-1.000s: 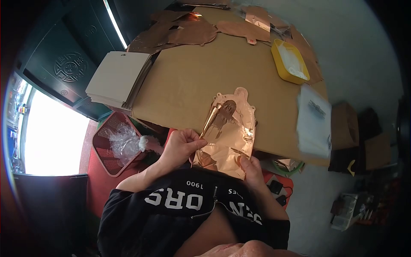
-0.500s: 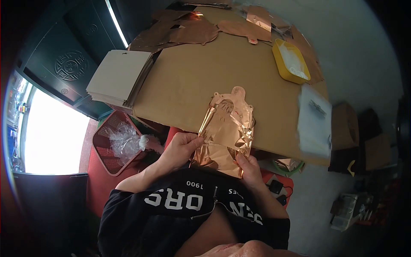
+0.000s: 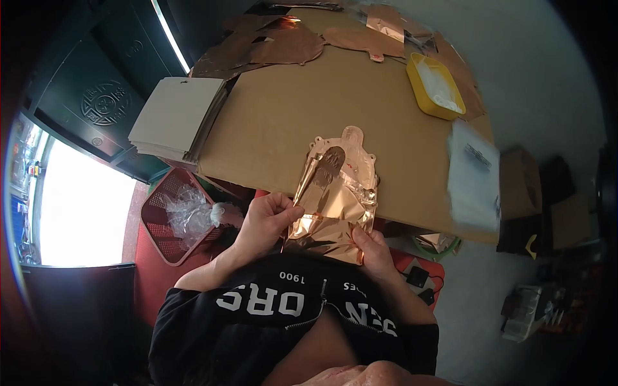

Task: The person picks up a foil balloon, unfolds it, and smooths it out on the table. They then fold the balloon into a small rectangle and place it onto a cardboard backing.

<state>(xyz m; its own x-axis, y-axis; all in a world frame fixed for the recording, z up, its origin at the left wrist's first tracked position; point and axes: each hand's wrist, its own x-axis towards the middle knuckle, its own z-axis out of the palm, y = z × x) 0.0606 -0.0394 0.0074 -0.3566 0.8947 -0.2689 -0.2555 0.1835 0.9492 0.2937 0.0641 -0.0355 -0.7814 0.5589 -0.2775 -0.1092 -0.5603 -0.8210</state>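
Note:
A shiny rose-gold foil balloon (image 3: 335, 193), flat and creased, hangs over the table's near edge toward my body. Its rounded tab points away from me across the cardboard top. My left hand (image 3: 265, 222) pinches the balloon's left edge between thumb and fingers. On the lower right edge, my right hand (image 3: 373, 249) grips the foil with the thumb on top; its other fingers are mostly hidden. The near part of the foil is folded and wrinkled between the two hands.
Cardboard covers the table (image 3: 290, 109). White cards (image 3: 177, 116) are stacked at left, above a red basket (image 3: 168, 228) holding clear plastic. A yellow tray (image 3: 418, 90) and clear plastic bags (image 3: 474, 177) lie at right. Flat rose-gold foil pieces (image 3: 290, 48) lie along the far edge.
The foil between my hands has shifted and creased differently, with its left side folded further inward. Both hands keep their hold in nearly the same places.

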